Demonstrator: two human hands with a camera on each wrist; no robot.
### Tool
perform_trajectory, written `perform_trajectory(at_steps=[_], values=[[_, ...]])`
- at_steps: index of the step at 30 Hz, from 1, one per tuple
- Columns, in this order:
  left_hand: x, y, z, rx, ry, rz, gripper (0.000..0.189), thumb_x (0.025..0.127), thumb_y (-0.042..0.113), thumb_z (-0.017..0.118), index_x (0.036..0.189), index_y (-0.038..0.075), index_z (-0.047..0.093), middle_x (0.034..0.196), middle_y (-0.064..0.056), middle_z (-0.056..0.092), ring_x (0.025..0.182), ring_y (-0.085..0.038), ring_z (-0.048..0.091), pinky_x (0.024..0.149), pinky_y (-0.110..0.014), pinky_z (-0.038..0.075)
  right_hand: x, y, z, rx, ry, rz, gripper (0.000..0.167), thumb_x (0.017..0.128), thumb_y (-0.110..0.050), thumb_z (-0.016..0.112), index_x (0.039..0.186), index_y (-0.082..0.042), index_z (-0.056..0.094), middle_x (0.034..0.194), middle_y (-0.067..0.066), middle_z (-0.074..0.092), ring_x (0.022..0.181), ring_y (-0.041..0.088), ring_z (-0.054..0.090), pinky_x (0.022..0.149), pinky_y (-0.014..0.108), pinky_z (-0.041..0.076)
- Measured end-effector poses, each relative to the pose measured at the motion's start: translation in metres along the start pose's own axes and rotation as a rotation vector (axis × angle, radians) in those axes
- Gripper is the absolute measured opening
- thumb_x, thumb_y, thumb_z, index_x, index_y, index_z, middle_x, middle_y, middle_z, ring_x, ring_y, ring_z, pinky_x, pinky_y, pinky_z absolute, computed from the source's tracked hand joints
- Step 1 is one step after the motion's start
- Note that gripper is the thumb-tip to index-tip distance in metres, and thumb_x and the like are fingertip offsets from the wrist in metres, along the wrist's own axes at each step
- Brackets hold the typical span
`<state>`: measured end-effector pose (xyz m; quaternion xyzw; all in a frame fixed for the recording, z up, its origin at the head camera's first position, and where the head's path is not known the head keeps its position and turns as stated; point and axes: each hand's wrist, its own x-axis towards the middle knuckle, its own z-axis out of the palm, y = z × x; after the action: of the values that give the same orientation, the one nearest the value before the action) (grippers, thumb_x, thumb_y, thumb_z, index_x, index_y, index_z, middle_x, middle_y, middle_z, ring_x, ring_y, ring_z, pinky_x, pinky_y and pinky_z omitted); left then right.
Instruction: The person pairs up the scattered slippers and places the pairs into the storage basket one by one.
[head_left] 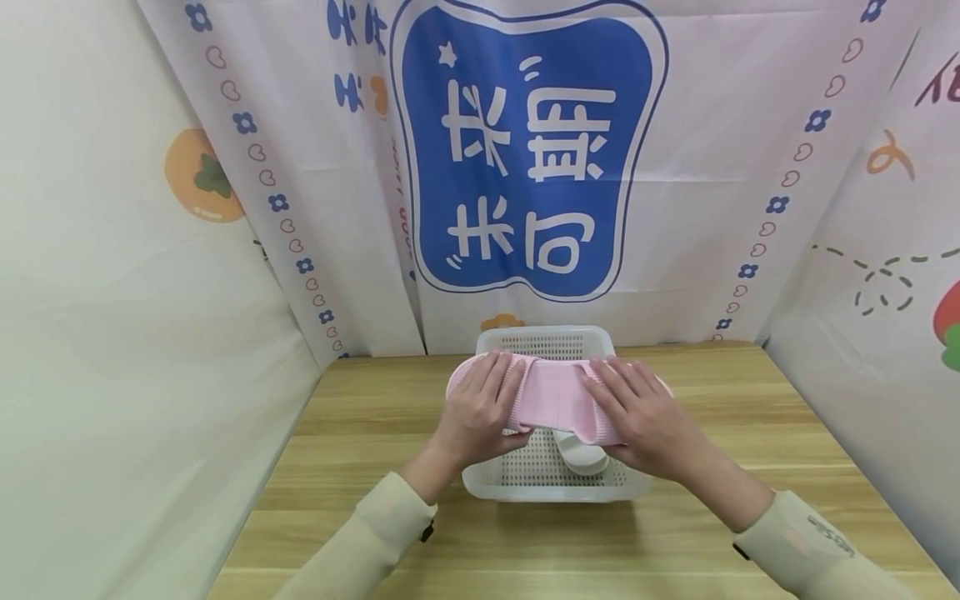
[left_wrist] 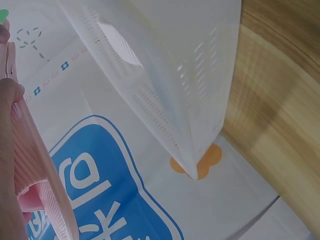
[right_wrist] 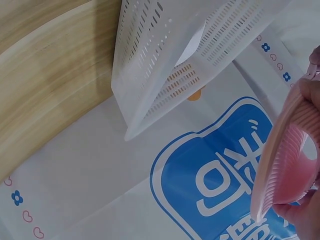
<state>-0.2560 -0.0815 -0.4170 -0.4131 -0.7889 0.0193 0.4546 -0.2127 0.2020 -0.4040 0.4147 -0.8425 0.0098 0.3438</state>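
Holding pink slippers point(head_left: 553, 393) with both hands, raised over the white basket point(head_left: 555, 493) and, judging from both wrist views, not touching its rim; gripping one end with the left hand point(head_left: 483, 408), with fingers laid across the upper side and thumb at the lower edge; gripping the opposite end with the right hand point(head_left: 651, 410) in much the same manner, with fingers over the ribbed strap point(head_left: 602, 429) and thumb beneath; held so at both ends, probably, for sharing the weight and for avoiding a sag in the middle; looking like a pair rather than a single piece, because of a strap near each hand, but cannot tell surely how overlapped or joined; leaving visible, inside the basket, only a part of a white thing point(head_left: 583, 460), too much covered for naming with certainty

As for the basket: standing upright on the wooden table point(head_left: 337, 433), close to the printed cloth point(head_left: 697, 250) at the back, with open top upward; placed roughly between both hands as seen from the head, perhaps for equal reach from either side; perforated in the walls, maybe for lightness and for air
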Motion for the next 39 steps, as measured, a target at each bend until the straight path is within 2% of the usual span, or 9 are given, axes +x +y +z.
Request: perform_trajectory(at_steps=[7, 13, 22, 34, 39], values=[[0.002, 0.003, 0.001, 0.007, 0.001, 0.001, 0.092, 0.064, 0.057, 0.071, 0.131, -0.004, 0.054, 0.126, -0.025, 0.058, 0.117, -0.039, 0.056, 0.105, -0.047, 0.04, 0.002, -0.001, 0.004, 0.003, 0.021, -0.012, 0.098, 0.061, -0.037, 0.084, 0.141, 0.003, 0.043, 0.14, 0.026, 0.046, 0.124, 0.045, 0.045, 0.102, 0.06, 0.038], [0.004, 0.006, 0.0, 0.0, -0.009, -0.004, 0.093, 0.064, 0.057, 0.071, 0.132, -0.003, 0.053, 0.127, -0.025, 0.058, 0.119, -0.039, 0.054, 0.105, -0.047, 0.039, 0.004, -0.003, 0.005, 0.008, 0.004, -0.001, 0.097, 0.064, -0.039, 0.083, 0.142, 0.001, 0.042, 0.141, 0.025, 0.045, 0.126, 0.044, 0.043, 0.104, 0.058, 0.035], [0.005, 0.009, 0.001, 0.023, -0.035, -0.005, 0.092, 0.066, 0.058, 0.07, 0.133, -0.003, 0.052, 0.128, -0.024, 0.057, 0.12, -0.039, 0.054, 0.105, -0.047, 0.04, 0.004, -0.005, 0.007, 0.005, 0.038, -0.01, 0.096, 0.062, -0.039, 0.083, 0.139, 0.002, 0.044, 0.139, 0.025, 0.046, 0.123, 0.045, 0.046, 0.099, 0.061, 0.039], [0.009, 0.011, 0.002, 0.022, -0.006, 0.008, 0.095, 0.062, 0.06, 0.07, 0.132, -0.003, 0.053, 0.126, -0.024, 0.058, 0.116, -0.039, 0.056, 0.104, -0.046, 0.041, 0.007, -0.008, 0.007, 0.012, 0.041, -0.005, 0.096, 0.061, -0.039, 0.084, 0.139, 0.003, 0.044, 0.139, 0.026, 0.046, 0.121, 0.045, 0.047, 0.098, 0.061, 0.04], [0.01, 0.012, 0.002, 0.02, -0.013, 0.006, 0.094, 0.063, 0.059, 0.07, 0.132, -0.003, 0.053, 0.126, -0.025, 0.058, 0.117, -0.038, 0.055, 0.105, -0.046, 0.04, 0.008, -0.009, 0.006, 0.011, 0.035, 0.003, 0.097, 0.061, -0.039, 0.085, 0.138, 0.003, 0.044, 0.138, 0.026, 0.047, 0.121, 0.045, 0.047, 0.098, 0.061, 0.04]])
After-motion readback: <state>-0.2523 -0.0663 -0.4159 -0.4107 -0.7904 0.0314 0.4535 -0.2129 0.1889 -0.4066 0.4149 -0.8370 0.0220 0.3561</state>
